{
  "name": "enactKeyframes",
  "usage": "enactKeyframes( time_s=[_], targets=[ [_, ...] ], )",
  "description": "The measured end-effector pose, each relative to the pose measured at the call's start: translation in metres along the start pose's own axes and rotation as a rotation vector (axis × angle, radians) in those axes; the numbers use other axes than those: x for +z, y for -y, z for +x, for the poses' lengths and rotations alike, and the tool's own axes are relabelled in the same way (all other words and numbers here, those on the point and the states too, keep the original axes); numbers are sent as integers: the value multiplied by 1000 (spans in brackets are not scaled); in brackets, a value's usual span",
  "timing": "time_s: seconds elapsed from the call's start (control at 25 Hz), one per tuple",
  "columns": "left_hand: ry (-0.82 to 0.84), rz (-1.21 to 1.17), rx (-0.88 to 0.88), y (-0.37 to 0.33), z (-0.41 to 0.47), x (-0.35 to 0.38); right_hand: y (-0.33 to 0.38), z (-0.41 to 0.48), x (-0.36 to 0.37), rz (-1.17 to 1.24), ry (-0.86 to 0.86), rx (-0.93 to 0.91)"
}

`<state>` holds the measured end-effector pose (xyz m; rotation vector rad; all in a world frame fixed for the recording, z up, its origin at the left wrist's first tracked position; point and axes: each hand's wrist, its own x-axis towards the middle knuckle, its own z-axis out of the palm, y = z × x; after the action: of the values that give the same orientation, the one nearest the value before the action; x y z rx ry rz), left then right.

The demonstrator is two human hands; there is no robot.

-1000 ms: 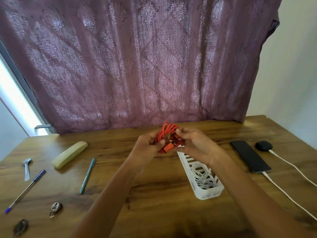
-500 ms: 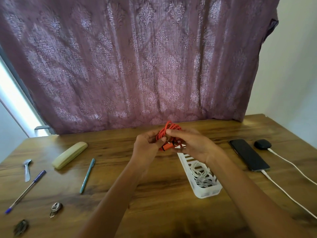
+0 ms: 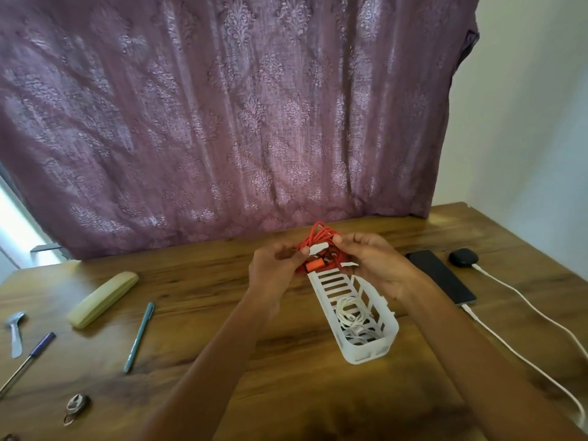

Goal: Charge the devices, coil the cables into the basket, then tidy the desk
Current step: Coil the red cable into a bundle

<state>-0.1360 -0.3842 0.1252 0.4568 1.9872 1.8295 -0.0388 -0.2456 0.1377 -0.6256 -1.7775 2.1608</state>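
Observation:
Both hands hold a coiled orange cable (image 3: 321, 240) just above the far end of a white slotted basket (image 3: 369, 353). My left hand (image 3: 275, 270) pinches the coil from the left, by its orange plug. My right hand (image 3: 372, 264) grips it from the right. A coiled white cable (image 3: 351, 315) lies inside the basket. To the right, a black phone (image 3: 440, 276) and a black earbud case (image 3: 463, 257) lie on the wooden desk (image 3: 286, 393), each with a white cable (image 3: 521, 351) plugged in.
On the left of the desk lie a beige case (image 3: 103, 299), a teal pen (image 3: 139, 337), a blue pen (image 3: 27, 361), a spoon (image 3: 15, 332) and a small metal keyring (image 3: 75, 407). A purple curtain (image 3: 222, 122) hangs behind the desk.
My hands have kept turning the orange coil between them, staying over the basket's far end. My right fingers shifted along the coil's top. The view tilted slightly.

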Motion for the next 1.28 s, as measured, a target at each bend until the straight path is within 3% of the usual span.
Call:
enactKeyframes(
  time_s=[0.16, 0.36, 0.52, 0.68, 0.92, 1.2, 1.28],
  targets=[
    [-53, 120, -47, 11, 16, 30, -11, 9, -20, -1, -69, 40],
    [-132, 157, -143, 26, 37, 58, -24, 33, -38, -58, -296, 62],
    [-136, 191, -155, 33, 55, 72, -37, 53, -45, -445, -478, -13],
    [-128, 358, -118, 40, 74, 71, -42, 62, -41, -684, -386, -5],
    [103, 662, 114, 44, 114, 72, -77, 68, -24, -356, -338, 186],
    [445, 1102, 150, 56, 160, 85, -99, 78, -16, -5, -339, 371],
    [527, 1233, 206, 59, 166, 91, -106, 81, -14, -28, -346, 389]
  ],
)
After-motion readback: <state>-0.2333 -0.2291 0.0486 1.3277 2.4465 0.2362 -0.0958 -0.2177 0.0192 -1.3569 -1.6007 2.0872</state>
